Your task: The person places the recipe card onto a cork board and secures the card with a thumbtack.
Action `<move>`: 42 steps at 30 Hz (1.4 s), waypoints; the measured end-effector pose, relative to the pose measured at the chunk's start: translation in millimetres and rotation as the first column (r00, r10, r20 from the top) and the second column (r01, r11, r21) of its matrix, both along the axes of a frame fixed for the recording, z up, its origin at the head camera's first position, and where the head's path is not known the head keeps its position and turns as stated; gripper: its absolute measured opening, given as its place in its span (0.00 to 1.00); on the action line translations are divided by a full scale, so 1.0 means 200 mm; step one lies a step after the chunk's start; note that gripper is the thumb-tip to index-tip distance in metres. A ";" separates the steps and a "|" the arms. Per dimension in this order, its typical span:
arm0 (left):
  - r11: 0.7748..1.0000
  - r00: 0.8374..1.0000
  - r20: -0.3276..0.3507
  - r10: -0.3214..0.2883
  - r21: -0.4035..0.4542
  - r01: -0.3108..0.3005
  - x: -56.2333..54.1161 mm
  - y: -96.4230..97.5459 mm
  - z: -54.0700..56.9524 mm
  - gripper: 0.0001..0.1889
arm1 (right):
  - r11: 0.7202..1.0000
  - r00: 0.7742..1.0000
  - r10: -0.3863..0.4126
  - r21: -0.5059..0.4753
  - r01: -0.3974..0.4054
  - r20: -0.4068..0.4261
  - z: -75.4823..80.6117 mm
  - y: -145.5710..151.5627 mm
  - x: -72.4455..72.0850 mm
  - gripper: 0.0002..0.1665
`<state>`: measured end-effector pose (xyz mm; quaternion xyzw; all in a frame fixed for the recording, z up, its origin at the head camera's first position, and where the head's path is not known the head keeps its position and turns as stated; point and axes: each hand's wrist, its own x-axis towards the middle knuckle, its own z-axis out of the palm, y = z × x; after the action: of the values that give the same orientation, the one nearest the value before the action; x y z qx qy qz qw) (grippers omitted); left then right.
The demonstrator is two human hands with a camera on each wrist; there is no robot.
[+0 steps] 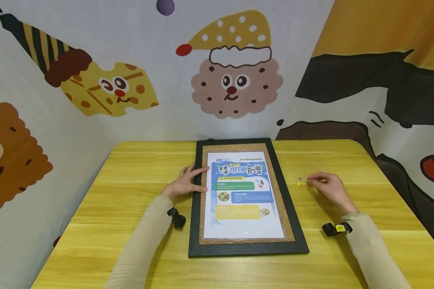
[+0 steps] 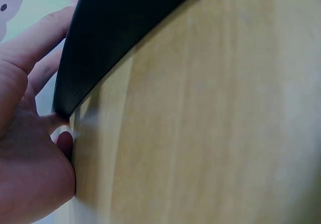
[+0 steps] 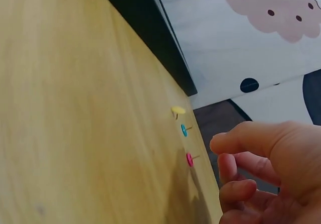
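Observation:
A printed poster [image 1: 242, 196] lies on a cork board [image 1: 289, 235] with a black frame [image 1: 247, 251]. My left hand [image 1: 182, 182] reaches over the frame's left side, fingers spread, with fingertips at the poster's left edge. In the left wrist view, the same hand [image 2: 30, 113] lies across the black frame edge [image 2: 95, 48]. To the right of the board, my right hand [image 1: 329, 188] is just beside several thumbtacks. The right wrist view shows a yellow thumbtack [image 3: 178, 110], a blue thumbtack [image 3: 184, 130] and a pink thumbtack [image 3: 189, 159] on the table, apart from the loosely bent fingers [image 3: 241, 138].
The wooden table [image 1: 130, 176] extends on both sides of the board. Behind it hangs a cloth [image 1: 166, 100] printed with cartoon snacks. Small pale spots [image 1: 246, 233] show near the poster's top and bottom edges; what they are is too small to tell.

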<state>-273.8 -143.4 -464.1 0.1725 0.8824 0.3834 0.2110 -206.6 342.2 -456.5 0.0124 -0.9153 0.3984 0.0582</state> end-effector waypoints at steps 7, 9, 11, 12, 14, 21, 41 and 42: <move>1.000 1.000 0.000 -0.005 0.000 0.005 0.00 0.00 0.01 0.44 | 1.000 0.999 -0.006 0.008 0.006 0.032 -0.02 0.02 0.01 0.11; 1.000 1.000 0.003 -0.003 -0.001 0.003 0.00 0.00 0.01 0.44 | 1.000 1.000 -0.008 0.014 0.007 0.027 -0.03 0.02 0.01 0.10; 1.000 1.000 0.000 -0.003 0.002 0.003 0.00 0.00 0.01 0.44 | 1.000 1.000 -0.005 0.021 0.005 0.019 -0.04 0.02 0.01 0.10; 1.000 1.000 0.000 -0.001 0.002 0.001 0.00 0.00 0.01 0.44 | 1.000 1.000 -0.005 0.025 0.004 0.017 -0.04 0.02 0.01 0.09; 1.000 1.000 0.002 -0.001 0.003 0.001 0.00 0.00 0.01 0.44 | 0.999 1.000 -0.005 0.033 0.005 0.016 -0.04 0.02 0.00 0.08; 1.000 1.000 -0.006 -0.013 0.003 0.013 0.00 -0.01 0.00 0.44 | 0.999 0.999 -0.019 0.049 0.018 0.028 -0.06 0.01 0.00 0.08; 1.000 1.000 0.016 -0.022 0.022 0.022 0.00 0.00 0.01 0.44 | 0.983 0.993 0.108 -0.145 -0.115 -0.057 -0.02 -0.12 -0.01 0.06; 1.000 1.000 0.018 -0.023 0.020 0.023 0.00 0.00 0.01 0.44 | 0.981 0.992 0.115 -0.154 -0.122 -0.059 -0.03 -0.13 -0.02 0.06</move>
<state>-274.0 -144.2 -462.5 0.1813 0.8746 0.3912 0.2216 -210.0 317.0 -461.7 0.0722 -0.8769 0.4716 0.0579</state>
